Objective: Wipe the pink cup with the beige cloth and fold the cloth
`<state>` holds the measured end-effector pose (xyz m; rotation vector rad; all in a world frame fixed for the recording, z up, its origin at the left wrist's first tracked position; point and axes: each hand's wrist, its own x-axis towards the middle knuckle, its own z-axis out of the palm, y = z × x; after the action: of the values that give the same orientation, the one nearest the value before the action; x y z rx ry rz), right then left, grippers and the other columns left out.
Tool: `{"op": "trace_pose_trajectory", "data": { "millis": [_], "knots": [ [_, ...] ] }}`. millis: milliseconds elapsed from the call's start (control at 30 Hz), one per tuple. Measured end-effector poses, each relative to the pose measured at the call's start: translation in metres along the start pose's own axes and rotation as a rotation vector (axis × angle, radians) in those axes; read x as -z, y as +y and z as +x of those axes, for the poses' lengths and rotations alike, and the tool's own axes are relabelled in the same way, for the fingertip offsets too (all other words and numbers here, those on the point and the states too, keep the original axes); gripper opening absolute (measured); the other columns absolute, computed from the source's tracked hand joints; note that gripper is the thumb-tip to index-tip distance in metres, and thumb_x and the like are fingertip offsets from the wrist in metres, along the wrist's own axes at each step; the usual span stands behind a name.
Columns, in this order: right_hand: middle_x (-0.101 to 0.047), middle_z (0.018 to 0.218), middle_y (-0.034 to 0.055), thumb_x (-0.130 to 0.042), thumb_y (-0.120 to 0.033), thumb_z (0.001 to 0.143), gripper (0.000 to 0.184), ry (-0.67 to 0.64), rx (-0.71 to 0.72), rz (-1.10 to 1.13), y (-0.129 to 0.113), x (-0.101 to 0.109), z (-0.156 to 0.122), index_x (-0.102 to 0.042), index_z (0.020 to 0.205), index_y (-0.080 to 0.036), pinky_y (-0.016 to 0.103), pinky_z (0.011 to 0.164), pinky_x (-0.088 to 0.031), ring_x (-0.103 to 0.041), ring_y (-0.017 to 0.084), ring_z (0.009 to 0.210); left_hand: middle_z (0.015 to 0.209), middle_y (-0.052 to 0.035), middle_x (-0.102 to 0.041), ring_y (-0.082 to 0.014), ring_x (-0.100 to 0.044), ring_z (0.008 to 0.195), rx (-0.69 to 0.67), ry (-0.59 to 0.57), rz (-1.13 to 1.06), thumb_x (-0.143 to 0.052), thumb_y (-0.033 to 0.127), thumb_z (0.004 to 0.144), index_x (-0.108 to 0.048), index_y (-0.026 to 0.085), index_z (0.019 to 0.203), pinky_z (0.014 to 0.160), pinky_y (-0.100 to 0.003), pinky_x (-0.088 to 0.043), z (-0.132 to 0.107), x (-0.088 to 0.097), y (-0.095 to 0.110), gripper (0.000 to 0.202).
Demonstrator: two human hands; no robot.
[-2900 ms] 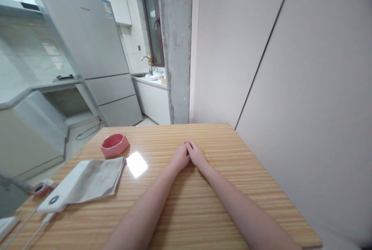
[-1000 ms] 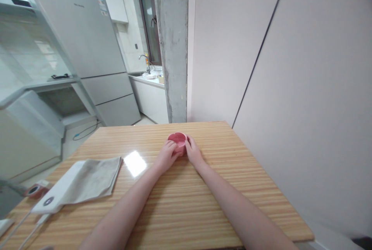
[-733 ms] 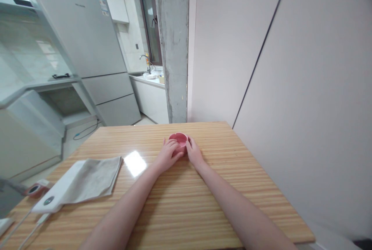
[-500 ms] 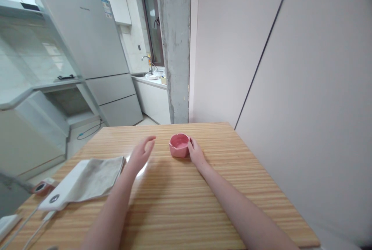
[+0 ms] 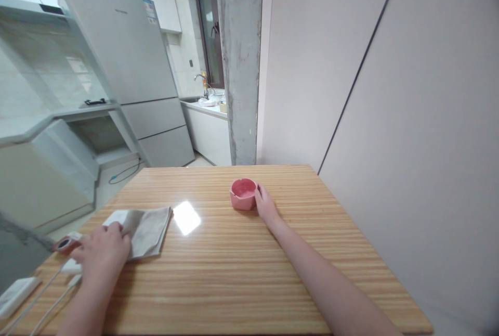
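My right hand (image 5: pixel 265 205) holds the right side of a pink ashtray (image 5: pixel 244 202), a faceted bowl with notches in its rim. The ashtray sits upright on the wooden table (image 5: pixel 218 268). Far to the left, my left hand (image 5: pixel 103 247) is on the near left part of a folded grey cloth (image 5: pixel 150 232), its fingers curled at the cloth, which is wrinkled there. Under the cloth and this hand lies a flat white device (image 5: pixel 116 217), mostly covered. What the left fingertips grip is partly hidden.
A red roll-like object (image 5: pixel 66 244) lies beyond my left hand at the table's left edge. White cables (image 5: pixel 58 302) and a white block (image 5: pixel 17 294) are at the near left corner. A fridge (image 5: pixel 120 55), a concrete pillar (image 5: pixel 242 65) and a pale wall panel (image 5: pixel 312 65) stand behind.
My left hand has moved left and nearer, from beside the ashtray onto the grey cloth. My right hand stays on the ashtray. The view has shifted slightly.
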<state>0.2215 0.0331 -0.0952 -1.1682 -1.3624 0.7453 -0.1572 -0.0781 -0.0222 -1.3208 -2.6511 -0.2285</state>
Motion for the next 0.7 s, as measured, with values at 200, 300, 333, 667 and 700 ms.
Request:
{"op": "trace_pose_trajectory", "data": {
  "millis": [200,300,333,667,700],
  "knots": [
    [-0.047,0.139,0.0145,-0.043,-0.045,0.088,0.052,0.058,0.110,-0.125,-0.013,0.007,-0.002,-0.047,0.130,-0.015,0.046,0.113,-0.025,-0.037,0.024,0.133,0.075,-0.0063,-0.065,-0.0259,-0.061,0.073,-0.441,-0.073,-0.256,-0.043,0.037,0.081,-0.052,0.022,0.086,0.063,-0.034,-0.044,-0.029,0.039,0.070,0.018],
    [-0.052,0.135,0.0105,-0.049,-0.048,0.086,0.052,-0.135,0.303,-0.106,-0.041,0.013,-0.014,-0.050,0.130,-0.020,0.048,0.115,-0.019,-0.039,0.025,0.132,0.087,-0.0022,-0.069,-0.0209,-0.063,0.076,-0.683,-0.311,-0.678,-0.050,0.042,0.080,-0.053,0.025,0.104,0.064,-0.029,-0.047,-0.041,0.062,0.118,0.030],
    [-0.056,0.131,0.0092,-0.053,-0.049,0.084,0.052,-0.202,0.321,-0.073,-0.050,0.013,-0.019,-0.052,0.128,-0.022,0.048,0.114,-0.021,-0.043,0.026,0.129,0.089,-0.0024,-0.070,-0.0202,-0.064,0.076,-0.746,-0.430,-0.791,-0.052,0.043,0.079,-0.052,0.024,0.111,0.063,-0.028,-0.047,-0.043,0.069,0.134,0.037],
    [-0.067,0.102,0.0100,-0.056,-0.042,0.079,0.038,0.262,-0.112,0.217,-0.067,0.025,-0.011,-0.059,0.107,-0.016,0.039,0.088,-0.048,-0.061,0.025,0.098,0.099,-0.0106,-0.066,-0.0198,-0.063,0.090,-0.498,-0.315,-1.414,-0.052,0.051,0.080,-0.058,0.016,0.096,0.080,-0.035,-0.050,-0.035,0.015,0.231,0.039],
    [-0.065,0.107,0.0104,-0.052,-0.040,0.082,0.037,0.349,-0.018,0.148,-0.066,0.031,-0.008,-0.057,0.111,-0.016,0.039,0.092,-0.046,-0.059,0.025,0.101,0.099,-0.0120,-0.066,-0.0208,-0.063,0.091,-0.415,-0.254,-1.370,-0.050,0.052,0.081,-0.058,0.015,0.095,0.082,-0.037,-0.050,-0.036,0.000,0.234,0.040]
  ]
}}
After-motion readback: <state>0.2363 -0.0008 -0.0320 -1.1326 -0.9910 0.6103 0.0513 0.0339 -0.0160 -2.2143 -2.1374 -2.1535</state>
